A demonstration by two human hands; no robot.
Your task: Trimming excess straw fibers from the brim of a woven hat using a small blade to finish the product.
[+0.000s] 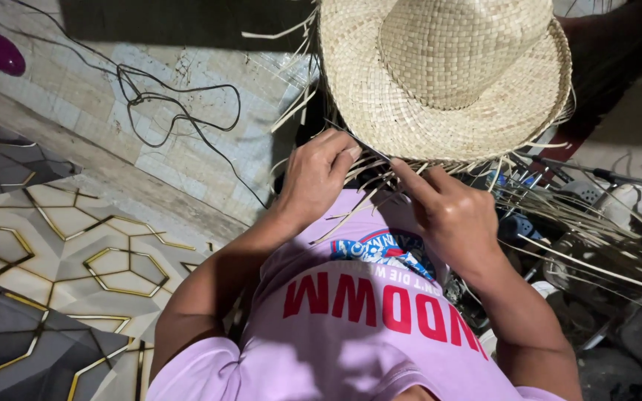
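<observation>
Pink shirt (pixel 351 327) fills the near foreground. Left hand (pixel 313 178) pinches loose straw strands (pixel 369 189) at the near brim edge of the woven straw hat (pixel 443 74), fingers closed on them. Right hand (pixel 451 215) grips the same strands just beside it, index finger extended. Strands run from the brim toward the chest; hat lies beyond both hands. Black cable (pixel 180 111) on the patterned floor (pixel 53 245), left.

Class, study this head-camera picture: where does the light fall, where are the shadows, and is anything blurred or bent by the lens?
Head view: bright light falls on the pale woven straw hat; the left hand and right hand at its brim are sharp; deep shadow lies along the top edge and lower right; the patterned grey and gold floor looks stretched by the wide lens.
</observation>
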